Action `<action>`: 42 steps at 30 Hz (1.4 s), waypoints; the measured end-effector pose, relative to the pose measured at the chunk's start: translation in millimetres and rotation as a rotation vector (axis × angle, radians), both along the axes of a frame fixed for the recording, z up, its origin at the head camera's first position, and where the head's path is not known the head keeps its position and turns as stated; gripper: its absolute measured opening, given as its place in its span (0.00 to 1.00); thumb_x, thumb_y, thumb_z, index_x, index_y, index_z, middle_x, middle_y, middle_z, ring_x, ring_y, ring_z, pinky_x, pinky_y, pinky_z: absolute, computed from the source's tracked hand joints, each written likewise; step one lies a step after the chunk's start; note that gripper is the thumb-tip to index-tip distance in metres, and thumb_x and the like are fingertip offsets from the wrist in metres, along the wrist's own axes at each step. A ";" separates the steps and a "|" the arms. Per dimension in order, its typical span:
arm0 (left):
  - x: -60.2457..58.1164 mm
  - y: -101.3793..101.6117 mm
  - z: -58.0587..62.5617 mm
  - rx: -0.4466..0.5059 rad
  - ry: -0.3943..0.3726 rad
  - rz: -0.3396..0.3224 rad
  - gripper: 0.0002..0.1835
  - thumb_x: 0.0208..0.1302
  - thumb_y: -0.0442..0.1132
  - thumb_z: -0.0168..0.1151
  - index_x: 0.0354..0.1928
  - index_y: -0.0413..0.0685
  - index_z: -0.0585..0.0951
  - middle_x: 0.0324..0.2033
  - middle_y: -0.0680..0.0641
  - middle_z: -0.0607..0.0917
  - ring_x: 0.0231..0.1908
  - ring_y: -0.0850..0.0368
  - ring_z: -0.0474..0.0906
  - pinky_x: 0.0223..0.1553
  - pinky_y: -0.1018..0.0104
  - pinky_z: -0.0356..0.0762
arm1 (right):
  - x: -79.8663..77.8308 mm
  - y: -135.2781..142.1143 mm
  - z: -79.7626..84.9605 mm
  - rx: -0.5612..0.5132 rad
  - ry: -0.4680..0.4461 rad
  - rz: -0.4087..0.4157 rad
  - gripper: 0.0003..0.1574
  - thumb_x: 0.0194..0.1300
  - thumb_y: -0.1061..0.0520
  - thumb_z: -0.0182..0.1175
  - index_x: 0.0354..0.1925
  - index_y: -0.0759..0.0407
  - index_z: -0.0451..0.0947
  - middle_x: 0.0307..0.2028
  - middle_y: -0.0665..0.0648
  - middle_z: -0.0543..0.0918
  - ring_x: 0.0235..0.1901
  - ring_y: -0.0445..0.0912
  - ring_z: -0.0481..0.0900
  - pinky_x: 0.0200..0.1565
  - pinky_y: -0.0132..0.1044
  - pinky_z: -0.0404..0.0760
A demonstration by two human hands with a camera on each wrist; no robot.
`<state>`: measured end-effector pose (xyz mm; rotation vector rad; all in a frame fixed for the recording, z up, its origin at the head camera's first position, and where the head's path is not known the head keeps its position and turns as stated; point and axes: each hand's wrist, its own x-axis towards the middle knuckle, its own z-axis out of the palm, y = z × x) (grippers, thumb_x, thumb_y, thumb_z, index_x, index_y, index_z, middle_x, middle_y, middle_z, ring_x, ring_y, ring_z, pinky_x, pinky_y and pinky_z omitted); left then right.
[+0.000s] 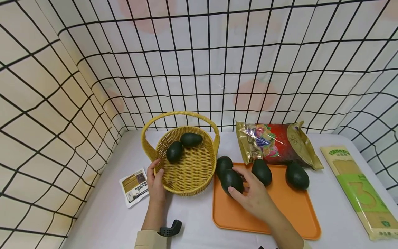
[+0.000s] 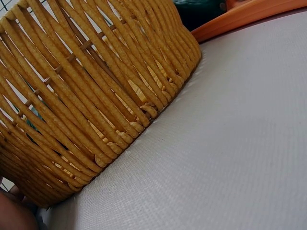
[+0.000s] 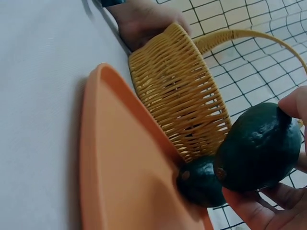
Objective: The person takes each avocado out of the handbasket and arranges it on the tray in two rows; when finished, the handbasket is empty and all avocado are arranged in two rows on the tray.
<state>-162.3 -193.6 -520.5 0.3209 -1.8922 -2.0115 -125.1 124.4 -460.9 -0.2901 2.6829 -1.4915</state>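
Note:
My right hand (image 1: 253, 195) grips a dark green avocado (image 1: 231, 181) above the left part of the orange tray (image 1: 264, 221). In the right wrist view the held avocado (image 3: 259, 146) is off the tray, pinched between thumb and fingers. Another avocado (image 1: 224, 164) lies at the tray's left edge, beside the basket. Two more avocados (image 1: 262, 172) (image 1: 297, 176) rest along the tray's far side. My left hand (image 1: 156, 183) holds the near-left rim of the yellow wicker basket (image 1: 189, 173), thumb inside. Inside the basket lie two avocados (image 1: 174, 151) (image 1: 191, 139).
A red and gold bag (image 1: 276, 143) lies behind the tray. On the far right is a long green-labelled noodle pack (image 1: 357, 190). A small white and brown packet (image 1: 134, 187) sits left of the basket. Black-grid cloth walls (image 1: 217, 62) enclose the table.

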 end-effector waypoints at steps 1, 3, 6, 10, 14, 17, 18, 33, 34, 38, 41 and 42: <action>-0.1 -0.1 -0.1 0.001 0.001 0.000 0.22 0.76 0.35 0.43 0.69 0.45 0.69 0.76 0.48 0.62 0.77 0.50 0.54 0.64 0.71 0.64 | 0.9 1.0 -0.6 0.007 -0.002 -0.005 0.37 0.63 0.45 0.72 0.67 0.43 0.70 0.62 0.57 0.77 0.57 0.54 0.78 0.51 0.49 0.85; -0.3 -0.3 -0.1 0.001 0.005 -0.003 0.22 0.76 0.35 0.43 0.69 0.44 0.68 0.76 0.47 0.62 0.77 0.49 0.55 0.63 0.72 0.64 | 2.8 2.9 -1.7 0.027 -0.010 -0.018 0.36 0.63 0.44 0.72 0.66 0.42 0.71 0.58 0.55 0.79 0.54 0.51 0.79 0.49 0.46 0.84; -0.5 -0.6 -0.3 -0.005 0.001 -0.003 0.22 0.76 0.35 0.43 0.69 0.45 0.68 0.76 0.47 0.62 0.77 0.49 0.55 0.64 0.72 0.63 | 5.1 4.8 -3.4 0.065 -0.031 -0.039 0.35 0.62 0.43 0.72 0.64 0.44 0.73 0.55 0.52 0.82 0.52 0.48 0.80 0.51 0.43 0.83; -0.1 -0.8 0.1 -0.005 -0.010 -0.003 0.23 0.76 0.35 0.43 0.69 0.45 0.68 0.76 0.49 0.62 0.77 0.51 0.54 0.65 0.71 0.63 | 9.2 5.3 -4.6 0.111 -0.109 -0.067 0.35 0.60 0.39 0.72 0.62 0.44 0.74 0.53 0.53 0.83 0.49 0.47 0.80 0.51 0.44 0.81; -0.1 -0.4 0.6 0.003 -0.012 -0.003 0.22 0.76 0.35 0.43 0.69 0.46 0.68 0.76 0.50 0.62 0.77 0.52 0.55 0.65 0.72 0.63 | 12.7 2.2 -6.8 0.132 -0.190 -0.091 0.35 0.59 0.36 0.72 0.60 0.42 0.74 0.52 0.52 0.82 0.47 0.46 0.79 0.50 0.43 0.79; -0.4 -0.2 0.7 0.006 -0.012 -0.006 0.22 0.76 0.35 0.43 0.69 0.46 0.68 0.76 0.50 0.62 0.77 0.52 0.55 0.65 0.73 0.63 | 15.0 -1.8 -10.0 0.116 -0.232 -0.099 0.34 0.59 0.36 0.72 0.60 0.42 0.75 0.50 0.52 0.83 0.46 0.44 0.79 0.50 0.42 0.78; -0.3 -0.1 1.0 0.007 -0.012 -0.009 0.22 0.76 0.35 0.43 0.69 0.46 0.68 0.76 0.49 0.62 0.77 0.52 0.55 0.65 0.73 0.63 | 15.8 -3.2 -11.2 0.105 -0.240 -0.099 0.34 0.59 0.36 0.72 0.60 0.42 0.75 0.50 0.52 0.83 0.46 0.44 0.79 0.49 0.41 0.79; 0.0 -0.8 0.4 0.015 -0.009 -0.011 0.22 0.76 0.35 0.42 0.69 0.47 0.68 0.76 0.50 0.61 0.77 0.52 0.56 0.63 0.77 0.64 | 21.5 -23.6 -22.7 0.049 -0.311 -0.091 0.32 0.57 0.35 0.73 0.54 0.46 0.77 0.40 0.48 0.84 0.37 0.40 0.79 0.40 0.35 0.78; 0.1 -0.7 0.7 0.015 -0.010 -0.011 0.22 0.76 0.35 0.42 0.69 0.47 0.68 0.76 0.50 0.61 0.77 0.52 0.56 0.63 0.78 0.63 | 21.6 -24.5 -23.2 0.051 -0.316 -0.091 0.32 0.57 0.34 0.73 0.54 0.46 0.77 0.39 0.48 0.84 0.37 0.40 0.79 0.40 0.35 0.78; 0.6 -0.2 1.1 0.018 -0.008 -0.011 0.22 0.76 0.35 0.43 0.70 0.46 0.67 0.76 0.49 0.62 0.77 0.51 0.56 0.63 0.78 0.63 | 22.3 -26.5 -24.6 0.063 -0.326 -0.080 0.34 0.58 0.33 0.72 0.56 0.46 0.77 0.39 0.48 0.83 0.36 0.41 0.78 0.39 0.34 0.77; 0.2 -0.1 1.3 0.015 -0.009 -0.008 0.22 0.76 0.35 0.43 0.70 0.46 0.67 0.76 0.49 0.62 0.77 0.52 0.55 0.67 0.72 0.62 | 23.1 -27.4 -25.8 0.071 -0.316 -0.069 0.35 0.58 0.32 0.71 0.58 0.45 0.77 0.39 0.48 0.83 0.36 0.41 0.78 0.38 0.35 0.77; 0.2 -0.2 1.2 0.011 -0.012 -0.008 0.22 0.76 0.35 0.43 0.70 0.46 0.67 0.76 0.49 0.62 0.77 0.52 0.55 0.68 0.69 0.61 | 23.4 -27.8 -26.2 0.073 -0.311 -0.065 0.35 0.58 0.32 0.71 0.58 0.44 0.77 0.39 0.48 0.83 0.36 0.41 0.77 0.38 0.35 0.77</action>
